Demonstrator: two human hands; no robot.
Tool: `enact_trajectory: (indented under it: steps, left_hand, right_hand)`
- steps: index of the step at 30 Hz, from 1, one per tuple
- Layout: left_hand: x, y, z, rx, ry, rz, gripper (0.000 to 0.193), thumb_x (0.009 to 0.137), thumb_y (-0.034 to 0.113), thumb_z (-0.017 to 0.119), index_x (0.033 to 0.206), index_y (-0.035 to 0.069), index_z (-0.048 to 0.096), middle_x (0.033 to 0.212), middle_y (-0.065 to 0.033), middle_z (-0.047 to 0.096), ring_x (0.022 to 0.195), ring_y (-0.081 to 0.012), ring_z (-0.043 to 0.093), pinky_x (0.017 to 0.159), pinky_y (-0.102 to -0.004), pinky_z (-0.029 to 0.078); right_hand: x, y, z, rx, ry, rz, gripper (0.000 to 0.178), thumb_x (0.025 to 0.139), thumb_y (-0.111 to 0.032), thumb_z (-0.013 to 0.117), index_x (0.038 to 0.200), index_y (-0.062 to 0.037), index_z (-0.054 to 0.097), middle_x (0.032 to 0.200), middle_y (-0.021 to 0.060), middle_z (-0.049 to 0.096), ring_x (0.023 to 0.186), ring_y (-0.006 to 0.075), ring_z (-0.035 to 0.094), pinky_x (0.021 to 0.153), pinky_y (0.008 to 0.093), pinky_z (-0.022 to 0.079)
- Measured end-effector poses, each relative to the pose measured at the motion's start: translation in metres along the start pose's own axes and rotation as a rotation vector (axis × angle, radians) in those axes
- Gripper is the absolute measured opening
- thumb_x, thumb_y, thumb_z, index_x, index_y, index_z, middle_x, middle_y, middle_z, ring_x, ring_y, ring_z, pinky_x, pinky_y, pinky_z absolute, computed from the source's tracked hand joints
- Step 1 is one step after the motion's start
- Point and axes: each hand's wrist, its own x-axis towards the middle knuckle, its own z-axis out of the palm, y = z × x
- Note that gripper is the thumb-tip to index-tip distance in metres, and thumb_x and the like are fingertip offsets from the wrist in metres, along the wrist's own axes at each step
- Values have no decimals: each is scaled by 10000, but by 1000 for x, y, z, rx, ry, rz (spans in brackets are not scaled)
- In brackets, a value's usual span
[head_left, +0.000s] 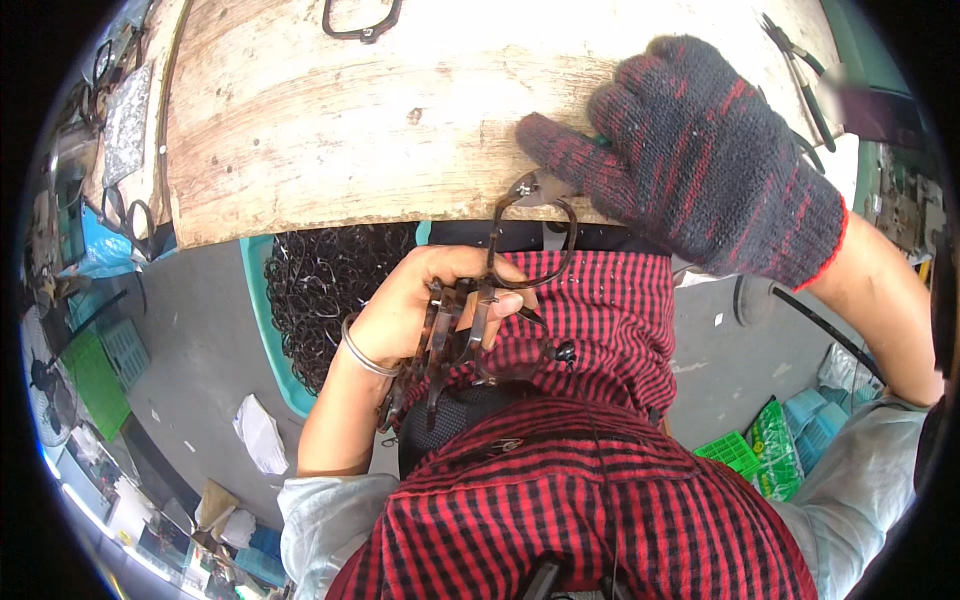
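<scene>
My left hand (415,300), bare with a metal bangle at the wrist, is closed around several dark brown translucent eyeglass frames (437,340). One eyeglass rim (493,235) stands up from its fingers beside the table's front edge. My right hand (705,160) wears a black and red knitted glove and is closed on pliers. Only the metal jaws of these pliers (545,190) and a bit of green handle show; the glove hides the rest. Their jaws are at the top of the upright rim; whether they grip it I cannot tell.
Another dark eyeglass frame (367,36) lies on the worn wooden table (300,130). Black-handled pliers (800,75) rest at the far right. A teal bin (262,330) of dark curled pieces stands below the table's edge. Scissors (135,222) are at left; a green basket (730,453) is at lower right.
</scene>
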Motion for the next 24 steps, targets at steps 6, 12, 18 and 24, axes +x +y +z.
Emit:
enact_trajectory:
  steps: [6,12,18,24]
  left_hand:
    - [5,-6,11,-86,51,44,222,955,124,768,1110,-32,742,986,-191,772,627,-175,682,599,-295,550]
    - [-7,-6,18,6,162,80,197,977,110,741,1119,-27,746,1044,-184,777,678,-176,692,633,-291,557]
    - [-26,89,-1,289,-90,786,285,982,214,710,1100,-41,759,1008,-145,758,833,-183,725,755,-304,566]
    - [57,220,-17,1372,794,356,302,948,230,638,1119,-1,732,986,-210,754,820,-287,709,786,-360,577]
  right_hand:
    - [-2,-81,-28,159,-164,528,615,854,-112,640,1452,-19,533,992,101,660,834,287,620,700,421,484]
    - [-34,-58,-34,1639,310,941,676,893,-134,703,1511,8,470,1048,114,662,938,276,634,861,520,516]
    - [-89,-86,-23,2572,576,1126,836,983,-353,731,1591,49,320,1320,224,647,1249,347,648,1124,577,502]
    - [-63,-91,-24,2927,627,899,663,1039,-380,654,1579,-83,409,1342,225,633,1203,337,655,1071,606,518]
